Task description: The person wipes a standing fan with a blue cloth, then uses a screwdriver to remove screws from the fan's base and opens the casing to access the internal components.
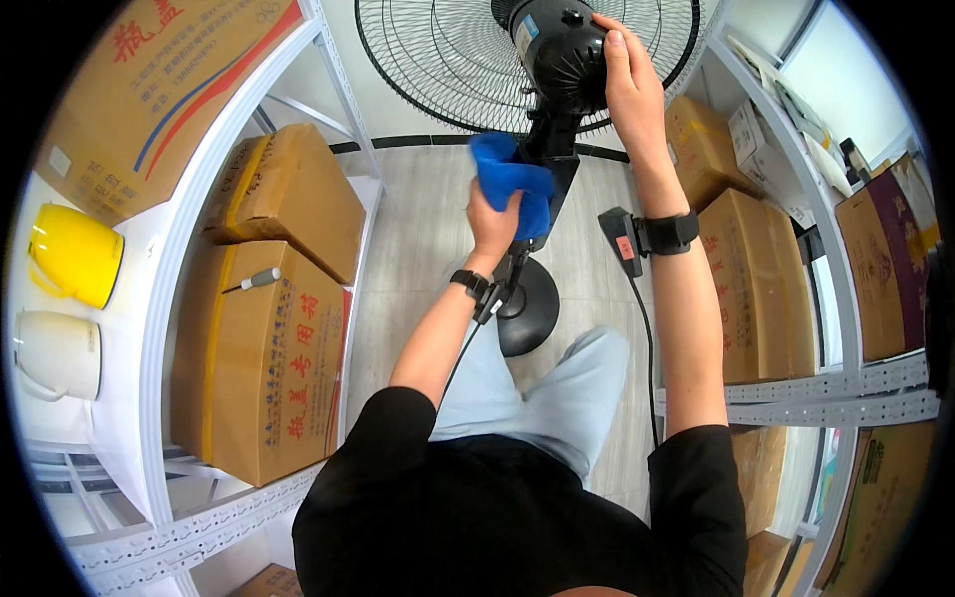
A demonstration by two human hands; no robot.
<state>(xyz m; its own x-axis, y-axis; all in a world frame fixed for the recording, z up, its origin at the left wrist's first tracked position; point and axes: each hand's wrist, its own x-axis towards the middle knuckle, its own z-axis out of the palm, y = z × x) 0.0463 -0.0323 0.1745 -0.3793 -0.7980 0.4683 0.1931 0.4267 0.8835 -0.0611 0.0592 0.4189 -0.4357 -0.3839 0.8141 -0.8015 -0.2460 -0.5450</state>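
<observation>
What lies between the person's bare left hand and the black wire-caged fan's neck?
A crumpled blue cloth, gripped by the left hand at the fan's black neck, seen in the head view.

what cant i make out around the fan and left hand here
All in the head view:
- Fan guard: top cut off by the upper edge.
- Left hand: most fingers hidden behind the blue cloth.
- Fan post: partly covered by that cloth.

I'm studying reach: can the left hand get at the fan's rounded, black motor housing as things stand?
Probably yes: the left hand, holding a blue cloth, is below the black motor housing, and the right hand rests on its right side, seemingly leaving the left free.
</observation>
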